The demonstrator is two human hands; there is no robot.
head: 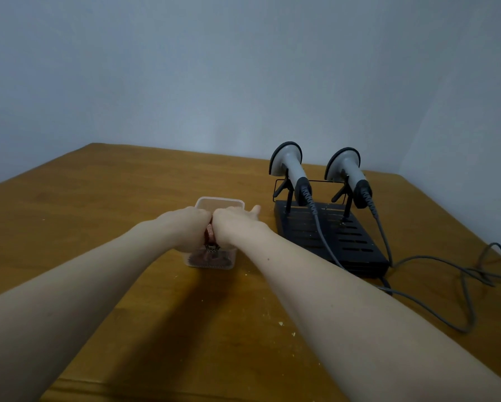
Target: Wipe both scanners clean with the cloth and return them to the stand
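**Reaching Into the Tub**

Reaching together, the left hand (190, 224) and right hand (233, 224) meet over a clear plastic tub (214, 232), each grip curled on a reddish-brown cloth (210, 240). At two o'clock, well apart, two grey handheld scanners (291, 169) sit upright in the black slotted stand (327, 236). Bare wooden desk (98, 216) lies open toward nine o'clock.

Two bare forearms, no sleeves, watch or rings visible. The left hand (185, 224) and right hand (234, 224) are bare, without gloves.
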